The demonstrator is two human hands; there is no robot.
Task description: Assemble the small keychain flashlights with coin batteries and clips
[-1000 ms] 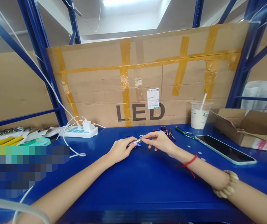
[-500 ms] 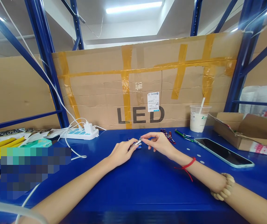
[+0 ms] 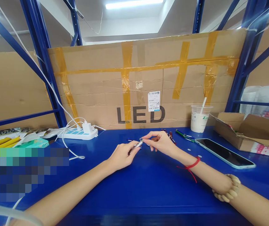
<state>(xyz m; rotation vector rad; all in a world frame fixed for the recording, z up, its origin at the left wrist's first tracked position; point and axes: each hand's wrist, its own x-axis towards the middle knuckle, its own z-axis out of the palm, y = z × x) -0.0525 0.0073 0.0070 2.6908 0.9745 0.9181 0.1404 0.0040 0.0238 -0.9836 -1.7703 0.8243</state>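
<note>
Over the middle of the blue table, my left hand [image 3: 123, 154] pinches a slim silver metal piece [image 3: 139, 143] between thumb and fingers. A small ring shows at its upper right end. My right hand [image 3: 159, 141] has thumb and index finger closed on that end, by the ring; its other fingers are curled. Part of the silver piece is hidden by my left fingers, so its exact kind cannot be made out. Just behind my left hand lies a small blue metal item [image 3: 129, 140]. Several dark red metal items [image 3: 171, 137] lie beyond my right hand.
Right of my hands lie green and blue items [image 3: 183, 135], a phone [image 3: 225, 153] and small pale discs [image 3: 199, 156]. A drink cup [image 3: 198, 121] and an open cardboard box [image 3: 249, 133] stand behind. At left are a power strip [image 3: 80, 134], white cables and yellow tubes [image 3: 2, 147].
Both hands stay together on the silver piece, with only slight shifts of fingers and wrists. The view has moved a little, so more of the blue item shows behind my left hand.
</note>
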